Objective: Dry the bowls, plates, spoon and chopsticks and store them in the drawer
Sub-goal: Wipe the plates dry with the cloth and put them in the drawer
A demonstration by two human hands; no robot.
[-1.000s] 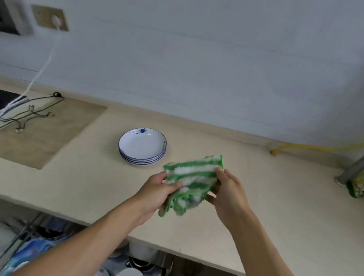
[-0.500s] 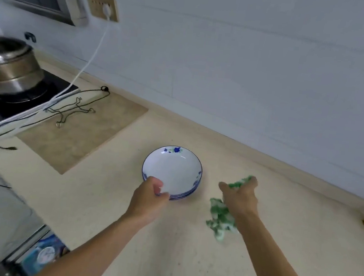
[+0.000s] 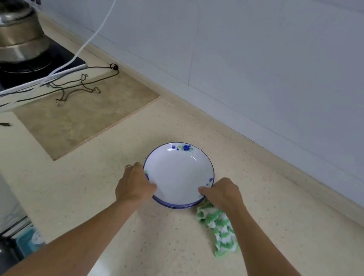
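Plates (image 3: 177, 176), a short stack with blue rims and flower marks, sit on the tabletop (image 3: 163, 249) near the wall, gripped from both sides. The left hand (image 3: 133, 185) is clamped on the near-left rim, thumb over the edge; the right hand (image 3: 223, 194) pinches the near-right rim while a green and white cloth (image 3: 218, 230) trails out from under it onto the tabletop. The main risk is in the lift: if only the top plate is caught, those below could shift or clatter, and if the plates are wet a rim could slip from the fingers. The cloth bunched under the right hand weakens that grip and could drag or snag beneath the stack. To the left lie a tan board (image 3: 83, 119) with a wire rack (image 3: 75, 90), loose cables (image 3: 46, 86) and a steel pot (image 3: 11, 32) on a cooktop; all are well apart from the stack. An open drawer (image 3: 17, 244) shows at lower left, so carrying the stack there crosses only bare tabletop; nothing stands in the way.
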